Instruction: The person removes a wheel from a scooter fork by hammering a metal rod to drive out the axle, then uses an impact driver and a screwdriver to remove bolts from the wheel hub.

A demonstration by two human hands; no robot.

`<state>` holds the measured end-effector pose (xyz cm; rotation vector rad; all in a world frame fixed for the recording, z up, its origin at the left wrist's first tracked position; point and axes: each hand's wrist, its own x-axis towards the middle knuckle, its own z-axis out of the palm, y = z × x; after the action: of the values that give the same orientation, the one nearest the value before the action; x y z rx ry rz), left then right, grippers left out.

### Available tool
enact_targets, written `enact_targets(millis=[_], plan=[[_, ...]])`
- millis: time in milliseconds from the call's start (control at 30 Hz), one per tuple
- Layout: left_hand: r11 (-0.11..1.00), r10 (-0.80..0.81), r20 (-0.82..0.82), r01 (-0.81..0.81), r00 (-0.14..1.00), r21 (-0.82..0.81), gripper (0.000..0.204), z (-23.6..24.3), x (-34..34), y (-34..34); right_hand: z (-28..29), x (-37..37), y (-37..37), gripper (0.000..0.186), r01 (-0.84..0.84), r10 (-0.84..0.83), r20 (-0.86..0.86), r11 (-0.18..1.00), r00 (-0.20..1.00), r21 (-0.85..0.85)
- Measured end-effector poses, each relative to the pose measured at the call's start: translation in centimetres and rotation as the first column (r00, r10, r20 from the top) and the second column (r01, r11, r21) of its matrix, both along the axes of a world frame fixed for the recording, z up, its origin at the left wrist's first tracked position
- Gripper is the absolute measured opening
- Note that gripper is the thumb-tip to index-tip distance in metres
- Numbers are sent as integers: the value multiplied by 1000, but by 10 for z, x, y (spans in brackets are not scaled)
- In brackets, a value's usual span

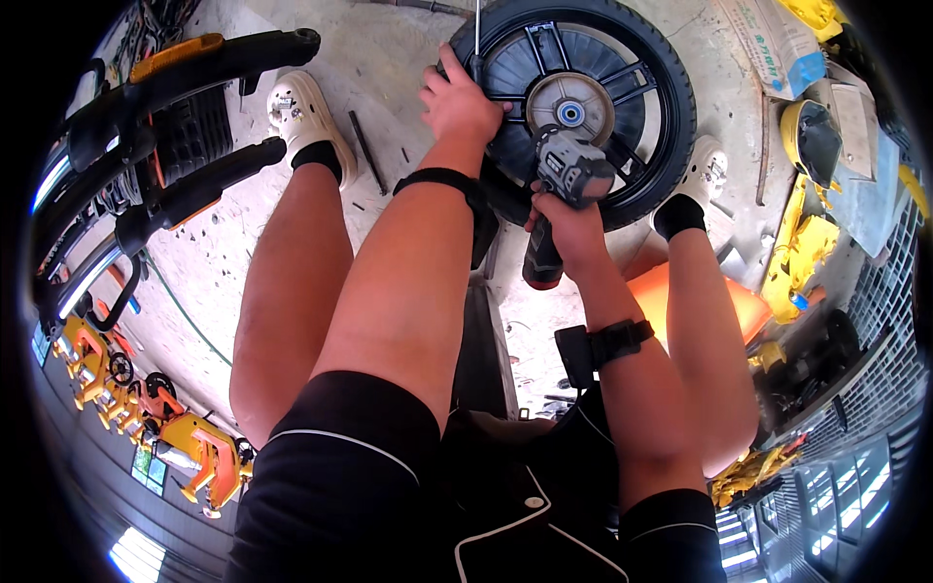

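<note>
A black spoked wheel with its tire (651, 117) lies flat before me, a pale round hub (539, 95) with a bearing at its centre. My left hand (457, 107) rests on the wheel's left side beside a thin upright metal rod (477, 34), fingers bent over the rim; what they grip is unclear. My right hand (573, 228) is closed on the handle of a grey and black cordless drill (573, 170), held over the lower part of the wheel, its front end just below the hub.
Black fork-like parts (194, 68) stand at the left beside my shoe (309, 121). A loose bar (367, 151) lies on the concrete floor. Yellow parts (807, 243), a cardboard sheet (768, 44) and an orange piece (724, 296) are at the right. Yellow machines (190, 447) show lower left.
</note>
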<state>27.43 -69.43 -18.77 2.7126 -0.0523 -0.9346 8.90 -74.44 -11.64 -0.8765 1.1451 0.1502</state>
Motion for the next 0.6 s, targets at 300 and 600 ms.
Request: enact_targets(millis=[300, 600], plan=[[1000, -10, -9, 10, 1000, 19, 131, -1, 0, 0, -21, -9, 9, 20, -91, 88, -30, 986, 996, -137], [1000, 10, -14, -10, 1000, 29, 131, -1, 1, -2, -35, -22, 14, 22, -59, 57, -23, 990, 998, -130]])
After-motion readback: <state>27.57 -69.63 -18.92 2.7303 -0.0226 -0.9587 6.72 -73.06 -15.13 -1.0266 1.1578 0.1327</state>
